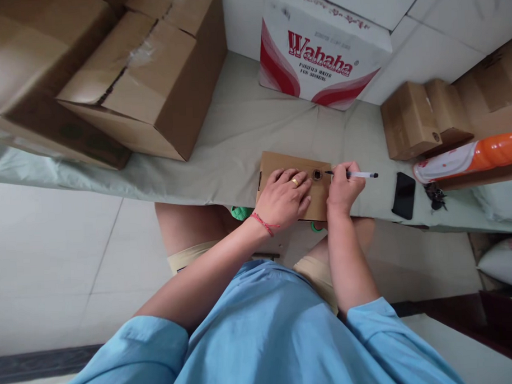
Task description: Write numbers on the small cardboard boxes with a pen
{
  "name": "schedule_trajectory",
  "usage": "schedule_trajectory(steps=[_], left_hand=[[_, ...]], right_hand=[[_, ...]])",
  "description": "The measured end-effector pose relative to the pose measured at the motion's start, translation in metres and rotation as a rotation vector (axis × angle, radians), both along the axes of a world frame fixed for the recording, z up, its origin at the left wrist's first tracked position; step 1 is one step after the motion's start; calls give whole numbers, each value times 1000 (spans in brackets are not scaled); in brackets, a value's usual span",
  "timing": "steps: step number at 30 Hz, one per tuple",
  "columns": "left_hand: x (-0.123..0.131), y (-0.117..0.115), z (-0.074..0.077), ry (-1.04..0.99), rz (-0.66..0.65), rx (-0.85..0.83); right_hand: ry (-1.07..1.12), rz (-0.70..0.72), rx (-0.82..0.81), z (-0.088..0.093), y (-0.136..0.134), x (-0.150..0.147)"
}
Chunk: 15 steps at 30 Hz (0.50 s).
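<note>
A small flat cardboard box [287,159] lies on the cloth-covered surface in front of me. My left hand [285,196] rests flat on its top, fingers spread slightly; a gold ring and a red string bracelet show on it. In my right hand [343,190], at the box's right edge, is a pen [368,175] with a white barrel and black ends. Its dark tip points left, close to a round black mark [317,174] on the cardboard. Whether the tip touches the cardboard I cannot tell.
Large cardboard boxes [151,78] stand at the left. A white and red Wahaha carton [322,55] leans by the wall. Smaller boxes [411,119], an orange bottle [493,152], a black phone [404,195] and keys [436,197] are at the right.
</note>
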<state>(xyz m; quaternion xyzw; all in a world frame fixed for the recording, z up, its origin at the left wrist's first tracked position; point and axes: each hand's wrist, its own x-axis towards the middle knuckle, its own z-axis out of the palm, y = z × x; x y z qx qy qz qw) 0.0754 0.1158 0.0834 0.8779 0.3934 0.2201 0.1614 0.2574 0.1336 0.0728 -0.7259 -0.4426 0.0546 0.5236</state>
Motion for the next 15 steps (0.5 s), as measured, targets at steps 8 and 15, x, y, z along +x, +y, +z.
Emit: schedule_trajectory(steps=[8,15], left_hand=[[0,0,1,14,3,-1],[0,0,3,43,8,-2]], right_hand=[[-4,93,-40,0,2,-1],[-25,156,-67,1,1,-4]])
